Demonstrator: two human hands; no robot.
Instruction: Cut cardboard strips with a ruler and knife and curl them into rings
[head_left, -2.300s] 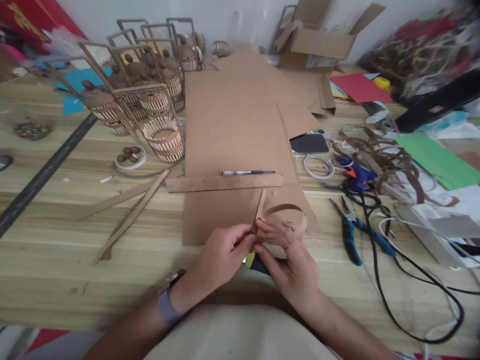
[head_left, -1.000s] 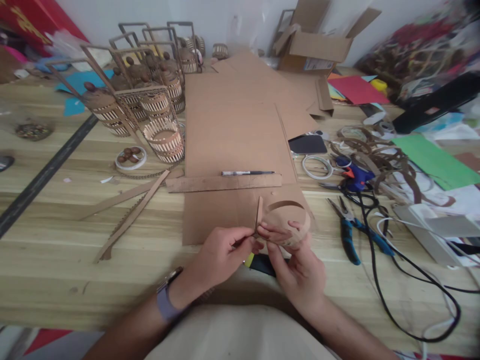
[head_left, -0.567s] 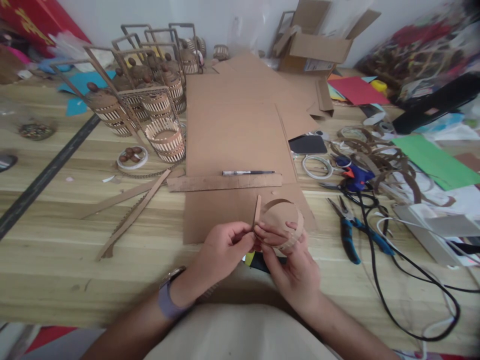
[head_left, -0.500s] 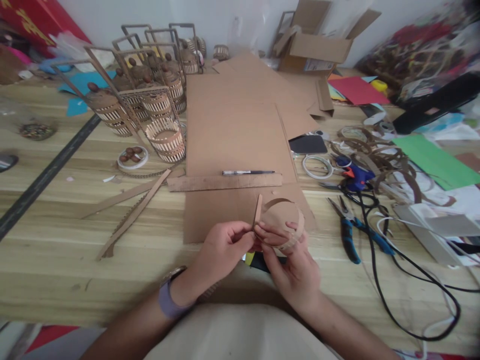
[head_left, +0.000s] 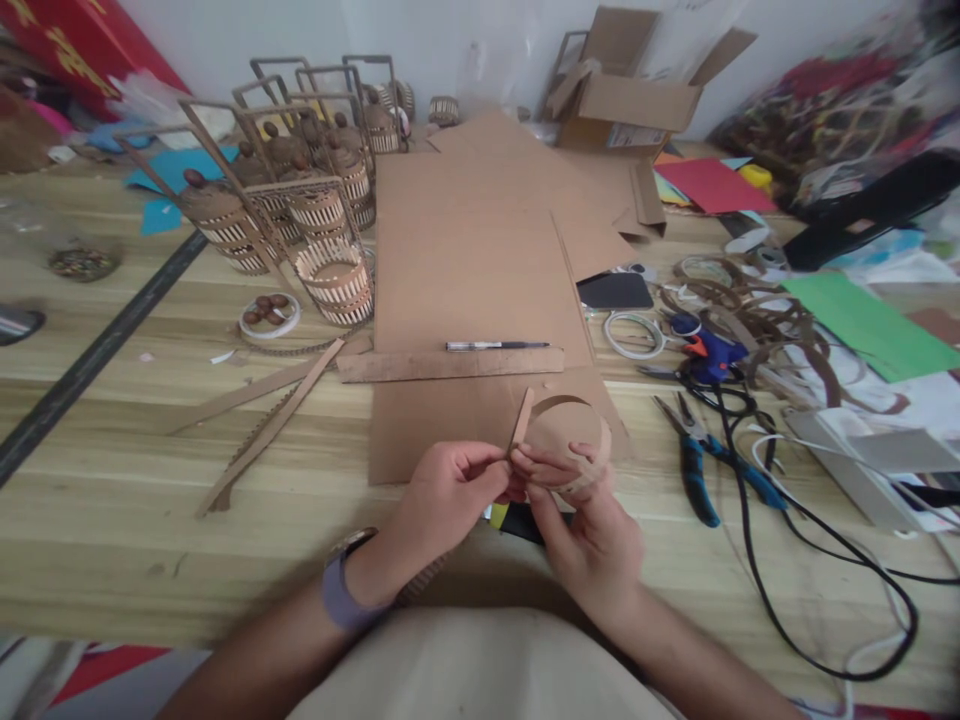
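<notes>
A narrow cardboard strip rises between my two hands, its lower end pinched by the thumb and finger of my left hand. My right hand grips a round cardboard piece, a disc with a thin band standing around its edge. The right fingertips lie across the disc and meet the left ones near the strip. Where strip and band come together is covered by my fingers. Below the hands, a black and yellow-green tool lies partly hidden.
Cardboard sheets bear a flat strip and a pen. Small slatted lanterns with frames stand at left. On the right lie pliers, a blue glue gun, looped cables and a tape roll.
The upright strip leans slightly more to the right. Both hands keep their grips almost in place, and the whole view has shifted a little.
</notes>
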